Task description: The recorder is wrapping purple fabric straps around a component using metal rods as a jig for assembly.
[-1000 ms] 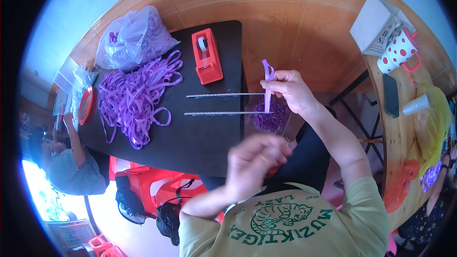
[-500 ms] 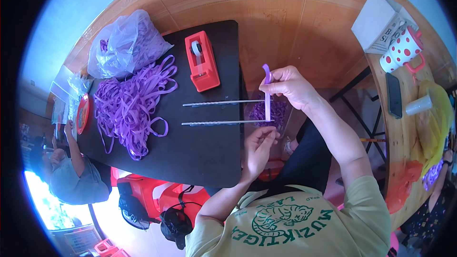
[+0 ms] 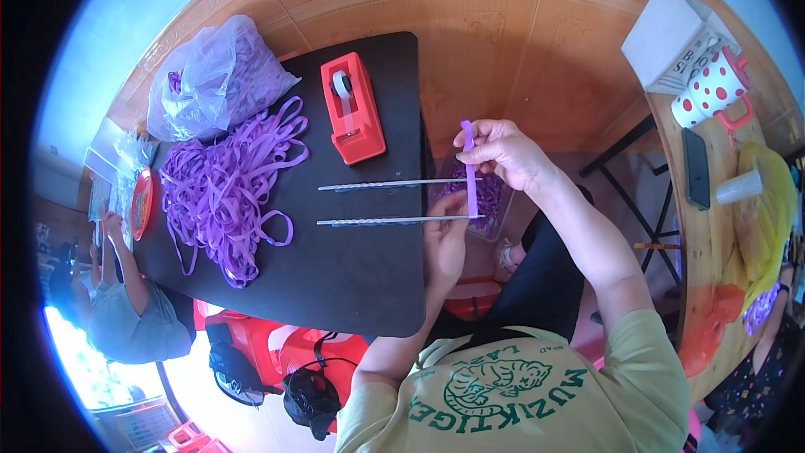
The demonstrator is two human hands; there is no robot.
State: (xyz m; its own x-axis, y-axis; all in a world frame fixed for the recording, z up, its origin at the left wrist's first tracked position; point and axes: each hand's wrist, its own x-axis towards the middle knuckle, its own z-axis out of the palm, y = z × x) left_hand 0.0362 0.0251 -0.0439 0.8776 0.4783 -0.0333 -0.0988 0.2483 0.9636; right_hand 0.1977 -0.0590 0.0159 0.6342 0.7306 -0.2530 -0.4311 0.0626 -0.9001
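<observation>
One black table [image 3: 335, 285] fills the middle of the view and serves as the mark for everything else. On its far left part lies a big loose heap of purple ribbon strips [image 3: 226, 193], and just beyond that heap, at the table's far left corner, sits a clear plastic bag [image 3: 214, 80] with more purple material inside. At the far edge of the table, right of the heap, stands a red tape dispenser [image 3: 352, 109] with a roll of clear tape on top. Two thin metal rods [image 3: 386, 220] lie side by side across the table's right half, a little apart from each other, with their right ends reaching past the table's right edge.

Just off that right edge, the right hand [image 3: 507, 151] pinches the upper end of a single purple ribbon strip [image 3: 470, 176] between thumb and fingers, closed on it, so the strip hangs upright and crosses both rods. The left hand [image 3: 444, 239] is below, at the nearer rod's right end, its fingers closed on the strip's lower end where it meets that rod. Behind the strip, below table level, a clear container [image 3: 490, 201] holds more purple pieces.

At the table's left side another person sits, one hand [image 3: 109, 222] near a small red lid [image 3: 141, 201] at the table's left corner.
</observation>
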